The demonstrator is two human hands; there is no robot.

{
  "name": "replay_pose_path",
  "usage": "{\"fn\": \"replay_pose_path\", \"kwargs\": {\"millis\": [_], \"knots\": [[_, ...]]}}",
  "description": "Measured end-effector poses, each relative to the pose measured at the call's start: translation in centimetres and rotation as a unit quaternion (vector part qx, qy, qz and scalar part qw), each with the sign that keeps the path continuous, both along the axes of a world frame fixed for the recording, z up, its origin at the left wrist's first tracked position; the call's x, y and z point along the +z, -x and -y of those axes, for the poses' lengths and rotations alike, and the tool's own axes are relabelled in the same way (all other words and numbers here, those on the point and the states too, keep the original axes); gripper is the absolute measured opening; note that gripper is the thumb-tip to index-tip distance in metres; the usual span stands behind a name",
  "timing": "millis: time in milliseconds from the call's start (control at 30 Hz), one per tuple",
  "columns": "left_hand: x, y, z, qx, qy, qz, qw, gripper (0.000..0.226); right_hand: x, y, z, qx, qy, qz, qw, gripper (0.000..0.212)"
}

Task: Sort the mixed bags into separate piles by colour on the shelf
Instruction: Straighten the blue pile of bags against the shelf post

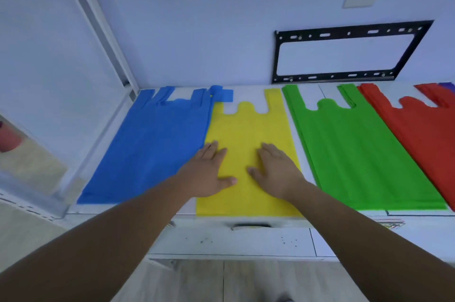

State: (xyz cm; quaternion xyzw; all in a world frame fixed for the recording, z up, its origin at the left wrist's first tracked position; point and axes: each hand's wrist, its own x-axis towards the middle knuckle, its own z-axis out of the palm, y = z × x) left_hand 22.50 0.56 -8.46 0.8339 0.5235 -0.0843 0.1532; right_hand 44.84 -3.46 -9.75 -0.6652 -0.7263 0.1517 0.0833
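Both hands flat on the yellow bag point(248, 129), mid-shelf point(320, 95). Left hand point(209, 173) and right hand point(275, 171) lie palm down, fingers point(211, 149) straight and close together, thumbs out, pinching nothing. Blue bag point(152, 149) touches it on the left; green bag point(357, 154) then red bag point(423, 134) lie to the right. Black wall bracket point(344, 53) above.

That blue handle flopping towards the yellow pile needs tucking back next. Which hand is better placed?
Left, probably. The left hand lies flat on the yellow bag at its blue-side edge, with the blue handle straight ahead; the right hand sits nearer the green pile.
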Motion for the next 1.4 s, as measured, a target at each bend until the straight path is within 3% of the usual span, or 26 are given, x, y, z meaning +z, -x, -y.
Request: {"fn": "replay_pose_path", "kwargs": {"millis": [333, 500, 667, 800, 933, 1067, 1267, 1400], "knots": [[0.0, -1.7, -0.2, -0.015, 0.022, 0.025, 0.999, 0.096, 1.2, -1.2, -0.8, -0.022, 0.088, 0.081, 0.993, 0.084], [1.8, 0.9, -2.3, 0.019, -0.03, 0.11, 0.993, 0.072, 2.5, -0.4, -1.9, -0.04, 0.059, 0.077, 0.994, 0.068], [3.7, 8.1, -5.6, 0.188, -0.073, 0.154, 0.967, 0.06, 4.3, 4.2, -4.8, -0.065, -0.024, -0.127, 0.989, 0.042], [4.0, 15.2, -8.3, 0.301, -0.047, 0.162, 0.939, 0.066, 5.7, 10.2, -7.8, -0.122, 0.036, -0.312, 0.941, 0.029], [3.9, 19.7, -11.4, 0.324, -0.017, 0.135, 0.936, 0.076, 6.3, 14.4, -11.8, -0.165, 0.119, -0.39, 0.898, 0.017], [3.0, 20.4, -13.3, 0.344, 0.015, 0.152, 0.927, 0.082, 5.8, 16.6, -14.8, -0.236, 0.109, -0.393, 0.882, 0.019], [1.2, 18.9, -14.5, 0.345, -0.027, 0.11, 0.932, 0.075, 4.7, 17.8, -16.2, -0.289, 0.057, -0.317, 0.901, 0.061], [0.8, 19.1, -14.8, 0.342, -0.018, 0.143, 0.928, 0.076, 4.8, 17.8, -17.2, -0.29, 0.04, -0.339, 0.894, 0.011]]}}
